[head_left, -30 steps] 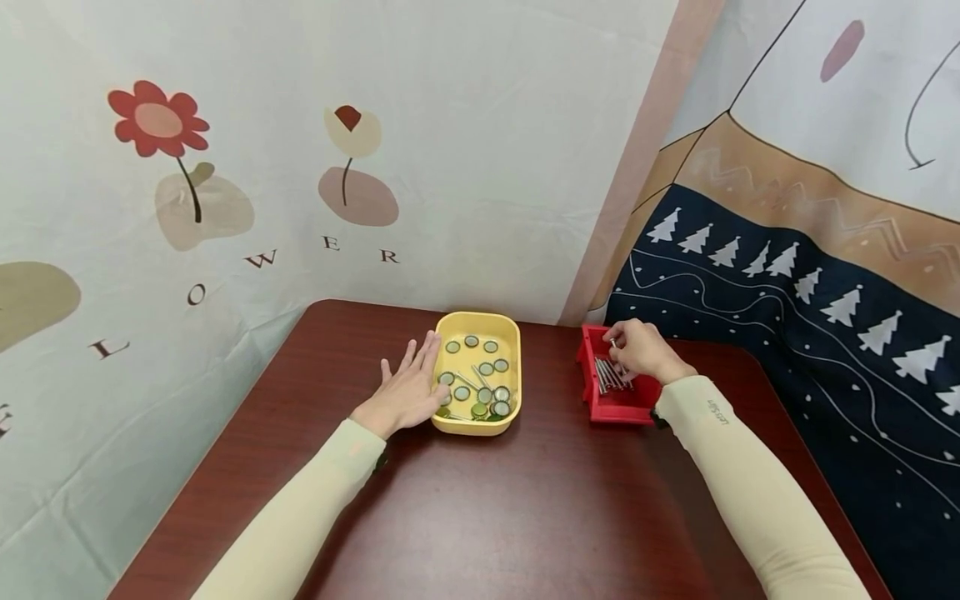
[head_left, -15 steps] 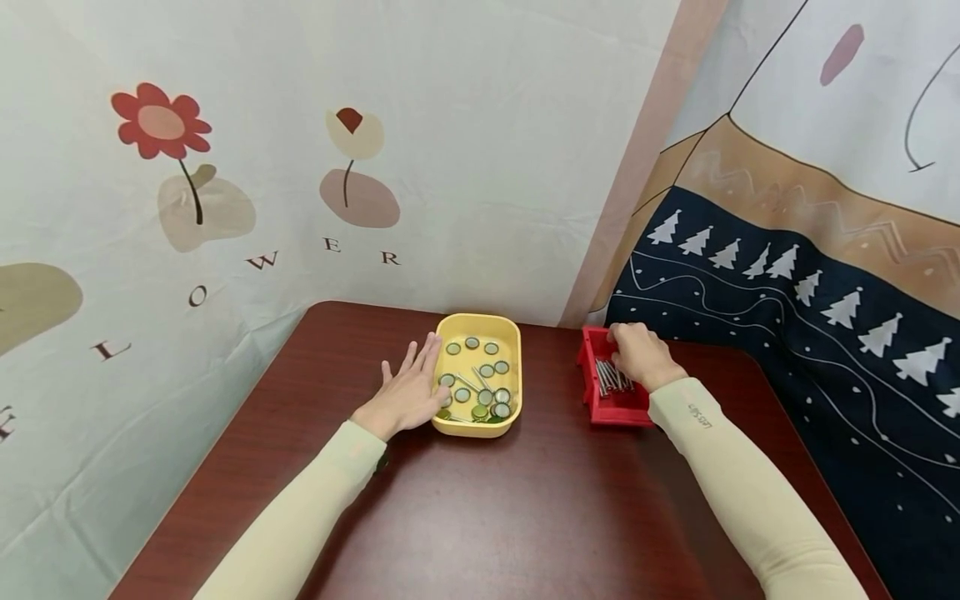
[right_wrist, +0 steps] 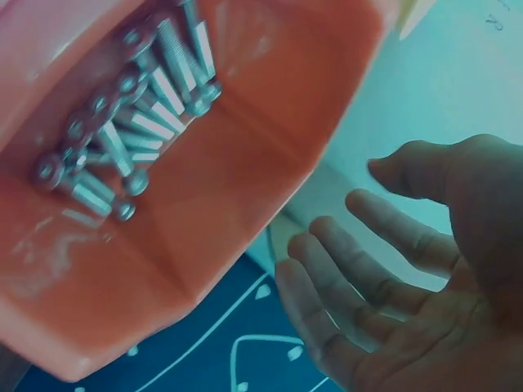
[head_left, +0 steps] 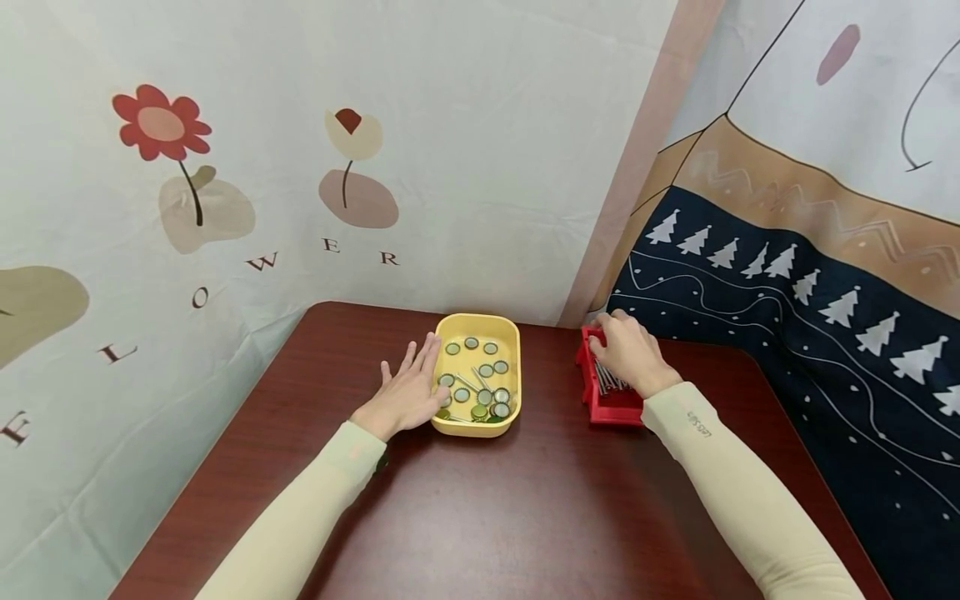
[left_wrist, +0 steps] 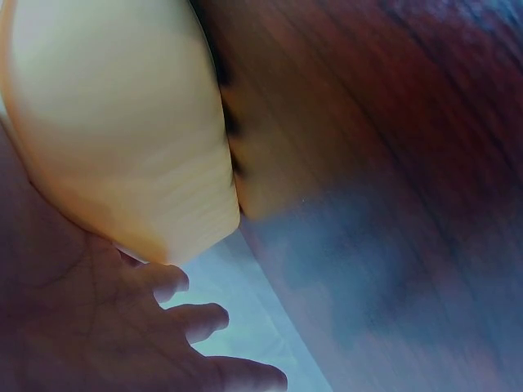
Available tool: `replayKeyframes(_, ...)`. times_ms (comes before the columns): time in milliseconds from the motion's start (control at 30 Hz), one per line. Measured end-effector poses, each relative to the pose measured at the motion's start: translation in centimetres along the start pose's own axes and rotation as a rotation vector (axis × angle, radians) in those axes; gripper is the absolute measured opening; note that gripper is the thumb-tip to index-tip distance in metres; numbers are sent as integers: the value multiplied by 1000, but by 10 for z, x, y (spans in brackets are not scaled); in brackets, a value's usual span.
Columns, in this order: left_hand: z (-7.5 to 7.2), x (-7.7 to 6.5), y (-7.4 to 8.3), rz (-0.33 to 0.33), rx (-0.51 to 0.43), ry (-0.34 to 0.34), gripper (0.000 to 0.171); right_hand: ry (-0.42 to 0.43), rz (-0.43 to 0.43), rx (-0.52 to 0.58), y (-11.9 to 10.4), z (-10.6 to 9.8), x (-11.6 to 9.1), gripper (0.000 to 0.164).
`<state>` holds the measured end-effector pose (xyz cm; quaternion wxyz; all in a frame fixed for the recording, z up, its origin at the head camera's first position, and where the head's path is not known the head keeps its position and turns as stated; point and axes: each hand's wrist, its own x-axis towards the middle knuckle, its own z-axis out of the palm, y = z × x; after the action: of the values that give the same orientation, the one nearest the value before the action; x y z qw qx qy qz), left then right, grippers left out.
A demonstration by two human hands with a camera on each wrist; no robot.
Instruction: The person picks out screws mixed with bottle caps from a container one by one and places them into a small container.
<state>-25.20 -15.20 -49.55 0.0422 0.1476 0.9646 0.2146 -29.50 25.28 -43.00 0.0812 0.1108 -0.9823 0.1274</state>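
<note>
My left hand (head_left: pixel 405 397), fingers spread, rests against the left side of a yellow plastic tray (head_left: pixel 477 429). Inside the tray lie several bottle caps (head_left: pixel 501 367) and a few long metal screws (head_left: pixel 482 379). To the right stands a red bin (head_left: pixel 617 415) with a bunch of screws (right_wrist: pixel 122 139) lying along one side. Over its back part hovers my right hand (head_left: pixel 633 354). In the right wrist view this hand (right_wrist: pixel 409 269) has its thumb and fingers apart, with nothing between them. The left wrist view shows the tray's outer wall (left_wrist: pixel 122 131) beside the left fingers.
Both containers stand toward the back of a dark reddish-brown table (head_left: pixel 480 517). Behind it hangs a pale printed cloth (head_left: pixel 480 167). A navy cloth with white trees (head_left: pixel 780 333) hangs along the right side.
One second ago a screw showed at my right fingertips; now they hold none. The right hand has shifted slightly left and back over the red bin. My left hand has stayed put.
</note>
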Motion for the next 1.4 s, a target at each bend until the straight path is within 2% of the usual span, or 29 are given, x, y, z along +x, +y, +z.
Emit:
replayKeyframes(167,1,1,0,4,-5,3,96,32,-63,31,-16,3,-2,44)
replayKeyframes(333,0,1,0,3,1,2,96,21,-114,28,-31,9,-4,54)
replayKeyframes(533,-1,1,1,8,-1,-1,96,-3,-175,5,-52,18,-6,64)
replayKeyframes(867,-1,1,0,3,2,-5,96,-91,-271,-32,-86,33,-3,78)
replayKeyframes(1067,-1,1,1,0,1,-8,97,-151,-332,-79,-106,42,0,80)
replayKeyframes(1267,0,1,0,2,2,-8,96,-204,-361,-76,-129,50,4,76)
replayKeyframes(1400,1,2,-1,0,6,-8,96,-224,-386,-126,-142,56,9,75)
